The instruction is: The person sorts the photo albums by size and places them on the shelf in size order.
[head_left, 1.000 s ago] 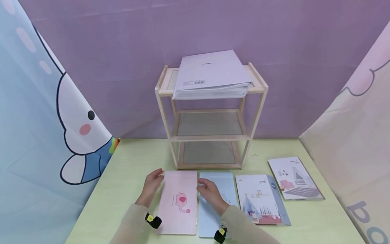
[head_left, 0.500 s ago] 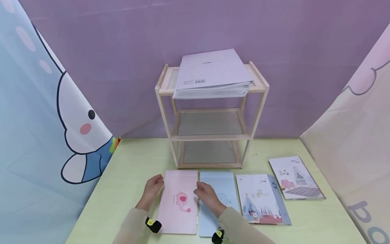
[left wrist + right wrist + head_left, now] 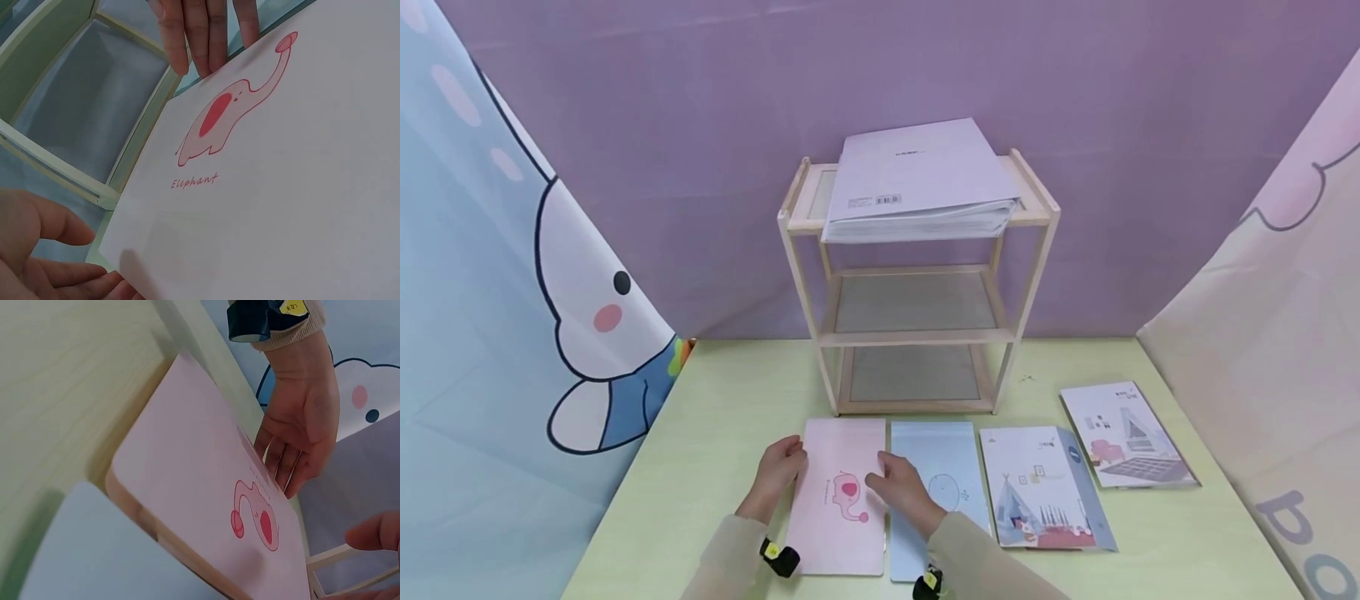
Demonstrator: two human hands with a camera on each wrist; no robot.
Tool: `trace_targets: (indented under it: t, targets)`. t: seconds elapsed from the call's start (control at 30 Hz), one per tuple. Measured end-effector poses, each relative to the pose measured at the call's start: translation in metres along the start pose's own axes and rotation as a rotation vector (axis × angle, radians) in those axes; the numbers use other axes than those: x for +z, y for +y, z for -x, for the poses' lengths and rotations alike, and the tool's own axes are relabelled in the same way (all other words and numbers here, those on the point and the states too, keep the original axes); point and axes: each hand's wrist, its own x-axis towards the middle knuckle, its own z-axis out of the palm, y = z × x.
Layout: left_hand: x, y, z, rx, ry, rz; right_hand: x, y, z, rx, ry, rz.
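Observation:
A pink elephant notebook (image 3: 831, 537) lies on the table between both hands. At its left edge is my left hand (image 3: 777, 475), its fingers against the edge. The left wrist view shows the left thumb (image 3: 62, 225) raised apart from the cover. My right hand (image 3: 906, 487) reaches over the blue notebook (image 3: 943, 446) to the pink one's right edge. Its fingers (image 3: 206, 37) look straight in the left wrist view and meet that edge. In the right wrist view the right thumb (image 3: 375, 532) stands off the cover. Neither hand visibly pinches the notebook.
A wooden three-tier shelf (image 3: 917, 338) stands behind the notebooks, with a thick white book stack or folder (image 3: 925, 175) lying on top. To the right lie a booklet with a tent picture (image 3: 1030, 475) and another illustrated booklet (image 3: 1127, 437). Cloth curtains (image 3: 625, 50) surround the table.
My right hand has moved left, from over the blue notebook to the pink notebook's right edge. My left hand has shifted slightly nearer along the left edge.

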Motion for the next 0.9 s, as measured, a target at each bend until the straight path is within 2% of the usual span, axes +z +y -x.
trace_targets:
  t: [0.23, 0.53, 0.63, 0.77, 0.9]
  targets:
    - [0.0013, -0.0001, -0.0014, -0.005, 0.032, -0.072, 0.0067, -0.0051, 0.0043, 0.064, -0.020, 0.027]
    - [0.0040, 0.0025, -0.0027, 0.004, 0.054, -0.103, 0.0102, -0.0080, 0.0071, 0.102, -0.017, -0.059]
    - [0.0025, 0.0037, -0.0012, -0.003, 0.055, -0.082, 0.0092, -0.0048, 0.0067, 0.122, -0.034, -0.102]
    - [-0.0008, 0.0022, -0.0031, -0.032, 0.036, -0.001, 0.0065, -0.0014, 0.0040, 0.138, -0.058, -0.157]
    - [-0.0024, 0.0000, -0.0069, -0.058, 0.015, 0.036, 0.0067, -0.0005, 0.0018, 0.155, -0.052, -0.166]
